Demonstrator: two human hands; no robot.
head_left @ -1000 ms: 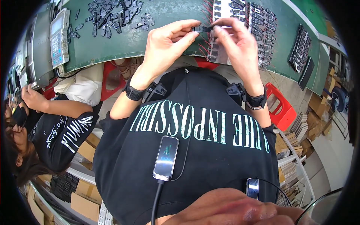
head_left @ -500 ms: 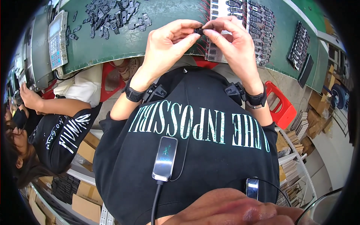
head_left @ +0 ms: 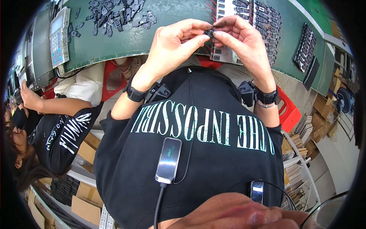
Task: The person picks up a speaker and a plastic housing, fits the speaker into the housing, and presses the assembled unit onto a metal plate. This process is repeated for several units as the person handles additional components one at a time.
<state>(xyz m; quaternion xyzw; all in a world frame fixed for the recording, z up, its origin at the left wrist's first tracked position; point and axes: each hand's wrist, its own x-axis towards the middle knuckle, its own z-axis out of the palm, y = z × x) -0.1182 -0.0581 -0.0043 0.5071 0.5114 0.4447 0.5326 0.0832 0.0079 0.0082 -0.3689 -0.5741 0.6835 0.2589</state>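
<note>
A small black plastic part (head_left: 209, 33) is pinched between the fingertips of both hands over the table, largely covered by fingers. My left hand (head_left: 177, 40) grips it from the left with thumb and forefinger. From the right, my right hand (head_left: 244, 42) holds it the same way, with dark smudges on the fingertips. Beneath the hands lies a pale board (head_left: 221, 56) carrying black parts and thin red wires (head_left: 208, 7). Rows of similar black parts (head_left: 270, 28) lie just right of it.
A loose pile of black parts (head_left: 116, 15) lies on the green table (head_left: 160, 11). At the left stands a keypad device with a screen (head_left: 60, 38). A black rack of parts (head_left: 304, 47) lies at the right. A co-worker's arm (head_left: 61, 106) is at the left; a red stool (head_left: 289, 112) stands right.
Both hands have shifted slightly to the right with the small black part between them. My right wrist has swung outward a little. The co-worker's arm has barely moved.
</note>
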